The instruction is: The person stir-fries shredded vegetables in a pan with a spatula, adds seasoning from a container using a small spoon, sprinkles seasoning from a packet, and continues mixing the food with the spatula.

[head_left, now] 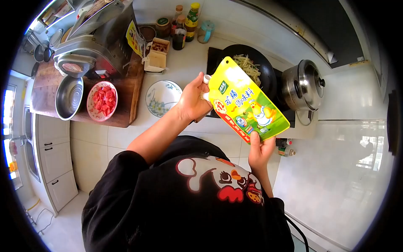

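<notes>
A yellow and green seasoning pouch (245, 98) with a cartoon chicken is held up in front of the wok. Its bottom corner is gripped by my right hand (261, 153), thumb on the printed face. My left hand (195, 98) is closed at the pouch's spout side, with a small white cap (207, 79) at its fingertips. Just below that cap, the pouch's white spout (205, 96) shows, partly hidden by the fingers. Behind the pouch, pale shredded strips (248, 67) lie in a black wok (266, 71), which the pouch partly covers.
A lidded steel pot (303, 86) stands right of the wok. To the left are a floral plate (161, 101), a bowl of red chunks (102, 101), a steel bowl (69, 98) and a spice box (156, 59). Several bottles (179, 33) line the back wall.
</notes>
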A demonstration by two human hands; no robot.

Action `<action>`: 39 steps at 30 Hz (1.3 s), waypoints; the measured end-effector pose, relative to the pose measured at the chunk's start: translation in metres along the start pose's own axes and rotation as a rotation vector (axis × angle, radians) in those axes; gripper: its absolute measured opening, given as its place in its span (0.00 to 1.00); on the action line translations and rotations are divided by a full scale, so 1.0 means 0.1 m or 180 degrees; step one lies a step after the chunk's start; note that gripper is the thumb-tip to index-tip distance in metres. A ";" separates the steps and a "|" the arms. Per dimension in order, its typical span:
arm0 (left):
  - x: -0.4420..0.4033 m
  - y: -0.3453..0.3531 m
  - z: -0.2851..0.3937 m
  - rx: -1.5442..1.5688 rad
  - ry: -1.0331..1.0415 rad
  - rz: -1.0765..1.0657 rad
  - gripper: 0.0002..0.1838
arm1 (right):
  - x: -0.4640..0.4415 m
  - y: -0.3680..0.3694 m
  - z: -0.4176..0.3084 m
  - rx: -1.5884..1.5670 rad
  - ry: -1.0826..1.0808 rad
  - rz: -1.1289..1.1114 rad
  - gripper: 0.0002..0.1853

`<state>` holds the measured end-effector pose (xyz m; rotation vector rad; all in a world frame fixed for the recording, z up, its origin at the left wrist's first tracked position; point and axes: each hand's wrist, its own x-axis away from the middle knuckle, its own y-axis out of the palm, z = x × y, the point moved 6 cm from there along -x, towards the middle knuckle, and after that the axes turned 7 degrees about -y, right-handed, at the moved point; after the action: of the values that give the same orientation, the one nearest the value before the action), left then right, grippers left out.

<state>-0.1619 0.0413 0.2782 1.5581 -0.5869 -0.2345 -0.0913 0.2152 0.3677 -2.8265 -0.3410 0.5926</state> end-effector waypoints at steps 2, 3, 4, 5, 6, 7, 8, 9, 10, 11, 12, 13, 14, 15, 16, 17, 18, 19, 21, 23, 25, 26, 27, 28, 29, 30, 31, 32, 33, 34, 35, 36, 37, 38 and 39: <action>-0.01 0.01 -0.02 0.0041 0.0000 -0.0005 0.24 | 0.01 -0.01 0.08 -0.0058 0.0107 0.0043 0.19; -0.01 0.02 -0.03 0.0065 0.0001 0.0134 0.24 | 0.01 -0.02 0.14 -0.0115 0.0196 0.0091 0.20; -0.03 0.03 -0.04 0.0086 0.0003 0.0268 0.23 | 0.00 -0.02 0.17 -0.0121 0.0189 0.0116 0.20; -0.06 0.00 -0.04 0.0063 -0.0015 0.0272 0.23 | 0.02 -0.04 0.24 -0.0322 0.0346 0.0378 0.21; -0.10 -0.04 -0.03 0.0162 0.0030 0.0139 0.23 | 0.03 -0.07 0.31 -0.0524 0.0505 0.0641 0.22; -0.13 -0.02 -0.01 0.0261 0.0075 0.0006 0.23 | 0.02 -0.07 0.34 -0.0532 0.0502 0.0668 0.22; -0.15 -0.02 -0.02 0.0241 0.0056 0.0016 0.23 | 0.04 -0.10 0.40 -0.0974 0.0635 0.0998 0.22; -0.17 0.02 -0.02 0.0521 0.0047 -0.0147 0.23 | 0.06 -0.14 0.46 -0.1416 0.0765 0.1332 0.23; -0.19 0.07 -0.03 0.0800 0.0030 -0.0310 0.24 | 0.08 -0.14 0.51 -0.1676 0.0923 0.1374 0.21; -0.23 0.08 -0.05 0.0775 -0.0007 -0.0297 0.24 | 0.08 -0.18 0.54 -0.1683 0.0913 0.1420 0.21; -0.28 0.11 -0.05 0.0758 0.0023 -0.0368 0.25 | 0.12 -0.16 0.64 -0.2257 0.1213 0.1384 0.20; -0.33 0.13 -0.07 0.0744 0.0046 -0.0437 0.25 | 0.16 -0.14 0.75 -0.2834 0.1503 0.1339 0.19; -0.39 0.16 -0.10 0.0731 0.0062 -0.0509 0.26 | 0.25 -0.14 0.91 -0.3346 0.1955 0.1568 0.18; -0.48 0.19 -0.13 0.0704 -0.0003 -0.0502 0.26 | 0.29 -0.20 0.99 -0.3354 0.1918 0.1633 0.18; -0.60 0.19 -0.10 0.0592 0.0196 -0.0257 0.26 | 0.29 -0.20 1.02 -0.4157 0.1904 0.1607 0.18; -0.72 0.20 -0.07 0.0470 0.0392 -0.0014 0.27 | 0.29 -0.20 1.00 -0.4964 0.1848 0.1554 0.19; -0.86 0.24 -0.04 0.0260 0.0478 0.0022 0.24 | 0.29 -0.26 1.00 -0.5177 0.1702 0.1642 0.18; -1.04 0.28 -0.04 0.0209 0.0401 0.0014 0.24 | 0.29 -0.34 0.97 -0.5191 0.1617 0.1705 0.18; -1.43 0.37 0.02 -0.0347 0.0629 -0.0049 0.24 | 0.30 -0.50 0.89 -0.5649 0.1361 0.1795 0.18; -1.82 0.45 0.11 -0.1938 0.1042 0.0075 0.25 | 0.37 -0.65 0.90 -0.5589 0.1261 0.1945 0.18; -2.06 0.52 0.15 -0.3989 0.1980 0.0641 0.26 | 0.46 -0.76 0.93 -0.5534 0.1336 0.2091 0.18; -2.15 0.59 0.17 -0.4541 0.2320 0.0729 0.26 | 0.49 -0.80 0.94 -0.5537 0.1286 0.2133 0.18; -2.21 0.64 0.20 -0.5088 0.2671 0.0816 0.26 | 0.53 -0.83 0.95 -0.5517 0.1266 0.2172 0.18; -2.18 0.77 0.20 -0.5596 0.3124 0.0872 0.26 | 0.56 -0.85 0.96 -0.5502 0.1249 0.2208 0.18; -2.12 0.90 0.19 -0.6093 0.3597 0.0923 0.26 | 0.59 -0.87 0.98 -0.5516 0.1212 0.2241 0.18; -2.12 0.91 0.21 -0.5809 0.3577 0.0849 0.26 | 0.62 -0.89 1.00 -0.5386 0.1238 0.2248 0.18; -2.02 0.92 0.09 -0.4904 0.2702 0.0881 0.27 | 0.64 -0.90 1.01 -0.5256 0.1267 0.2247 0.17; -2.04 0.79 0.01 -0.3633 0.1662 0.0518 0.27 | 0.63 -0.91 0.98 -0.5272 0.1245 0.2257 0.17; -2.04 0.70 -0.13 -0.2334 0.0657 0.0179 0.28 | 0.62 -0.93 0.96 -0.4805 0.1366 0.2345 0.17; -1.92 0.68 -0.28 -0.1795 0.0271 -0.0045 0.28 | 0.61 -0.95 0.93 -0.4331 0.1487 0.2417 0.17; -1.76 0.66 -0.46 -0.1247 -0.0104 -0.0260 0.28 | 0.58 -0.94 0.90 -0.4341 0.1484 0.2407 0.17; -1.57 0.69 -0.59 -0.1167 -0.0145 -0.0193 0.28 | 0.51 -0.99 0.83 -0.3710 0.1121 0.2252 0.17; -1.41 0.70 -0.69 -0.1073 -0.0177 -0.0118 0.28 | 0.44 -1.02 0.74 -0.3077 0.0778 0.2076 0.18; -1.32 0.66 -0.74 -0.0888 -0.0203 -0.0187 0.29 | 0.40 -1.05 0.65 -0.2730 0.0601 0.2060 0.19; -1.23 0.62 -0.78 -0.0731 -0.0219 -0.0136 0.29 | 0.40 -1.02 0.64 -0.2734 0.0635 0.2012 0.19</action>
<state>-0.2412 0.1718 0.3203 1.3454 -0.5604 -0.3761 -0.1005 0.3334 0.3241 -3.8036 0.4872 0.2833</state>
